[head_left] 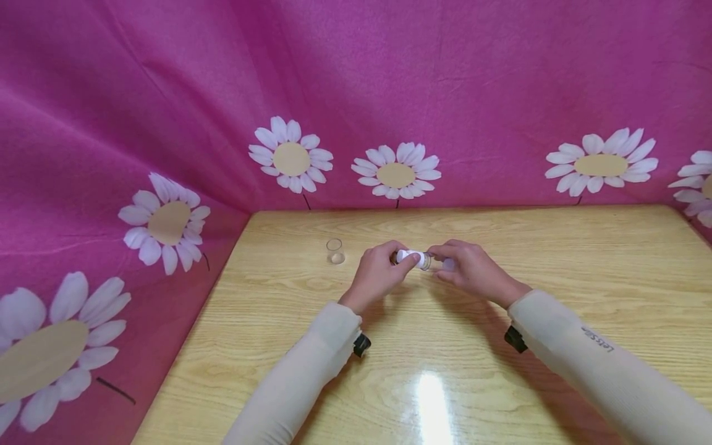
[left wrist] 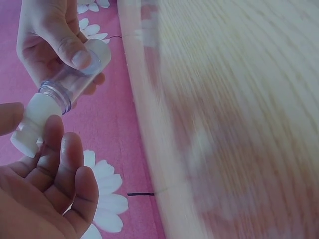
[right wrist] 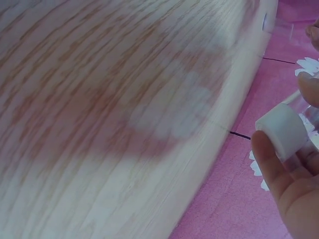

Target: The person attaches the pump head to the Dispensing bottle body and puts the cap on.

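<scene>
Above the table, my left hand point(head_left: 378, 272) pinches a white pump-like top point(left wrist: 37, 122) between thumb and fingers. The top meets the threaded mouth of a small clear bottle point(left wrist: 72, 82); whether it is screwed on or loose I cannot tell. My right hand point(head_left: 470, 266) grips the bottle near its white base point(right wrist: 281, 130), thumb on one side and fingers beneath. In the head view the bottle lies nearly level between both hands, largely covered by the right fingers. Left of the hands stands a clear cup-shaped cap point(head_left: 335, 252), apart from both.
The light wooden table point(head_left: 267, 346) reaches back to a pink cloth point(head_left: 489, 80) printed with white daisies, which also hangs along the left side. A bright light reflection lies on the table's front part.
</scene>
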Available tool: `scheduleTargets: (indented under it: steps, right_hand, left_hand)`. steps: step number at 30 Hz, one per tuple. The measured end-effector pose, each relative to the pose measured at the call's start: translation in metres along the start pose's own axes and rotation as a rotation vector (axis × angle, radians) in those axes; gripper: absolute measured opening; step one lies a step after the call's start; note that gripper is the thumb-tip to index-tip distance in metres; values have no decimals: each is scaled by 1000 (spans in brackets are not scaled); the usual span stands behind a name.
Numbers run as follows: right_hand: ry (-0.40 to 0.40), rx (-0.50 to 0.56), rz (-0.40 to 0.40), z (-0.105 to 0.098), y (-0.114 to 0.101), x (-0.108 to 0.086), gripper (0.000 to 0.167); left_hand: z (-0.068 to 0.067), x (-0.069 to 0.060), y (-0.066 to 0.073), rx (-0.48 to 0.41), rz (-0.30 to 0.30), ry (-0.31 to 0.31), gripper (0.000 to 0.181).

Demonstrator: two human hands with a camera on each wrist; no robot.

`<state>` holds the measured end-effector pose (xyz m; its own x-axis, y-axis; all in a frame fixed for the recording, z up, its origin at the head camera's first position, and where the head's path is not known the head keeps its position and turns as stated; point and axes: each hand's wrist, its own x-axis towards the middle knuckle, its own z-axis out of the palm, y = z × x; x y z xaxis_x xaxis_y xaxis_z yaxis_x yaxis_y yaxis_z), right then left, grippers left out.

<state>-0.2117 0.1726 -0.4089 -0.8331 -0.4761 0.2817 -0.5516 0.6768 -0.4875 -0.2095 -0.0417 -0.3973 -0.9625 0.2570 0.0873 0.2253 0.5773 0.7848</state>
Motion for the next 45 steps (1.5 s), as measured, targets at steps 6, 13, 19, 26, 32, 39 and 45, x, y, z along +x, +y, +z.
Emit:
scheduleTargets:
  steps: [6,13,19,26,32,39,45]
  right_hand:
    - [-8,1,-4,0,1,-1,37]
    - [-12,-7,-1,1,3,-2,38]
    - [-7,-4,-2,2,3,-1,38]
    - [-2,-5,-9,5,4,-1,37]
    - [0,-9,-18,6,4,-1,37]
    - [-7,-21,-22,7,3,0,37]
    - [-10,-21,-13,7,3,1,37]
  left_hand:
    - [1,-2,-1,2,-6,22,26]
    - [2,-2,-3,-2,-5,15,27]
    - [4,-1,-4,-22,13,1,25]
    - [5,-2,-5,-40,34,-10,25]
    - [4,-2,-8,-37,53,-34,25]
    - [4,-2,-9,12,147,-52,27]
    - [5,-4,-8,3,146,-54,41]
